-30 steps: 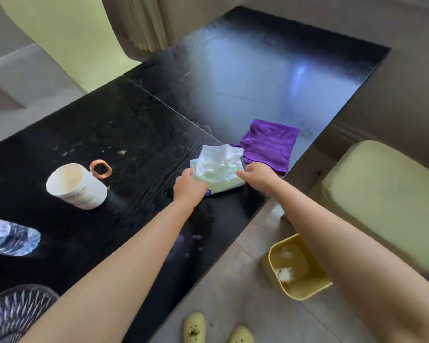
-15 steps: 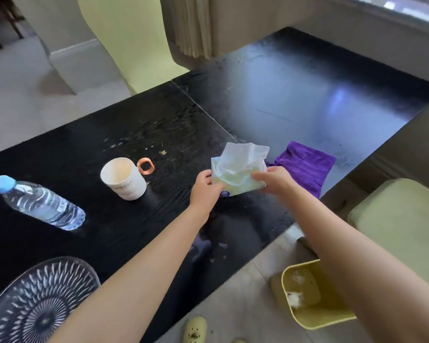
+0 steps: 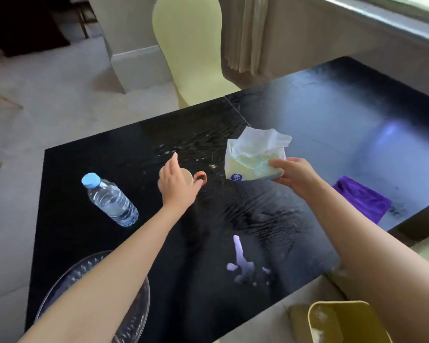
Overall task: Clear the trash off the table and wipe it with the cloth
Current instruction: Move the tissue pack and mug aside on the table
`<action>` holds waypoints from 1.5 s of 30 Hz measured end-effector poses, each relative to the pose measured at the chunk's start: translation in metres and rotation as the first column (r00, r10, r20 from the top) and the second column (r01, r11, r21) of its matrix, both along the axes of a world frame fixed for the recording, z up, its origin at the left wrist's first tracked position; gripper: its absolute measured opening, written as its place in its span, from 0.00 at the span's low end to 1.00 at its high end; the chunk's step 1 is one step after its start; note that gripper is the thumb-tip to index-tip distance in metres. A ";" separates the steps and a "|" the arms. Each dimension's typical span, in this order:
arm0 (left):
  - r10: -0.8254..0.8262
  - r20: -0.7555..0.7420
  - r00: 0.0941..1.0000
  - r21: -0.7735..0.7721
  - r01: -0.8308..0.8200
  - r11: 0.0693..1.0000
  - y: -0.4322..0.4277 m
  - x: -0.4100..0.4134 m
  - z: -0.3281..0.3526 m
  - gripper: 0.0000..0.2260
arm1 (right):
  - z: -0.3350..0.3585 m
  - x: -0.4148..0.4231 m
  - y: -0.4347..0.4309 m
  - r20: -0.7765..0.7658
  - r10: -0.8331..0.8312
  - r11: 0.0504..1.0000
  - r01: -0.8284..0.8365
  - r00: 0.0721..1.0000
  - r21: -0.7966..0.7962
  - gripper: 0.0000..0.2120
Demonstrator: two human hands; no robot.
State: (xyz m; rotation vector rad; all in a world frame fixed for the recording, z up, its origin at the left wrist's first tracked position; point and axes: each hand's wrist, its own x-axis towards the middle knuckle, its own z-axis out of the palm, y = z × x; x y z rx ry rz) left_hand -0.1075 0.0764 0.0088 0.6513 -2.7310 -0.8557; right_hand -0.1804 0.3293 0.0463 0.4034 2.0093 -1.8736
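Two hands are raised over the black table [image 3: 320, 134]: the right hand [image 3: 295, 175] is closed on a tissue pack [image 3: 254, 160], held clear of the top; the left hand [image 3: 177, 183] is spread open above a cup [image 3: 188, 176]. A lying water bottle [image 3: 110, 200] is left of it. A purple cloth [image 3: 363, 198] lies by the right edge, a yellow bin [image 3: 344, 323] below the near edge.

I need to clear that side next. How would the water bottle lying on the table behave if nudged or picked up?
The water bottle lies on its side on the glossy black table, so a sideways nudge would probably set it rolling. It looks mostly full, so likely fairly heavy for its size. Its thin clear plastic may give a little under a squeeze.
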 end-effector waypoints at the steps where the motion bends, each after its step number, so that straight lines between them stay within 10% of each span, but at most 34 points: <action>1: 0.030 0.040 0.999 0.021 -0.031 0.999 -0.010 -0.002 -0.004 0.47 | 0.003 -0.003 -0.007 0.000 -0.003 1.000 0.003 1.000 -0.004 0.03; 11: -0.005 0.151 0.989 0.517 -0.075 0.852 -0.057 0.002 -0.066 0.47 | 0.000 -0.019 -0.059 0.049 -0.051 0.999 0.050 0.997 0.008 0.02; 45: -0.022 0.022 1.000 0.599 0.004 0.801 0.109 -0.162 -0.025 0.41 | -0.025 -0.195 0.124 0.148 -0.362 0.904 0.385 0.920 -0.186 0.04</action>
